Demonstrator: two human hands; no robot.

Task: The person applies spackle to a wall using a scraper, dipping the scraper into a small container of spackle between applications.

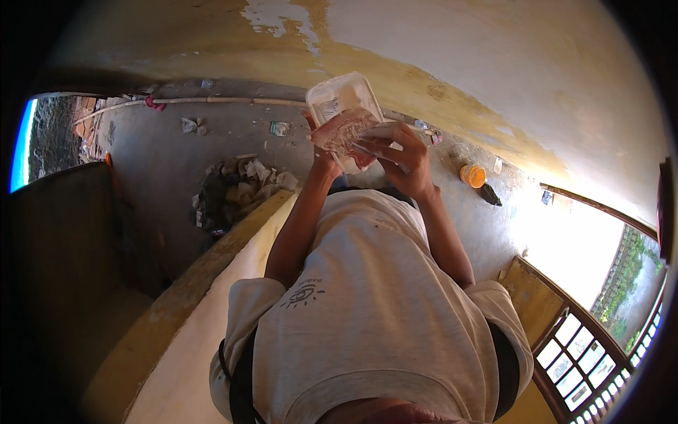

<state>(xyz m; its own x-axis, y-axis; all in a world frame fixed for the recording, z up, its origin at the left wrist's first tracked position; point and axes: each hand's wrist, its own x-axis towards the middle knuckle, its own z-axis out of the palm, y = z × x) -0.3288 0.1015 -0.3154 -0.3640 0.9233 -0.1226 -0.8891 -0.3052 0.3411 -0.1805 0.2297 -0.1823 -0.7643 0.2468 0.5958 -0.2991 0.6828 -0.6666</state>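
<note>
1. One heap of crumpled litter [244, 185] is lying on the floor [155, 152], left of the hands.
2. The left hand [324, 158] is gripping the white tray [346, 90], fingers partly hidden behind it; a slackening hold could let it tip.
3. The pinkish piece [342, 133] is covering the tray's middle; a steeper tilt could send it sliding off.
4. The right hand [408, 159] is touching its right side, fingers close together, pinching or merely pressing, I cannot tell; careless tugging could tear it.
5. An orange bucket [474, 176] is resting farther right.
</note>
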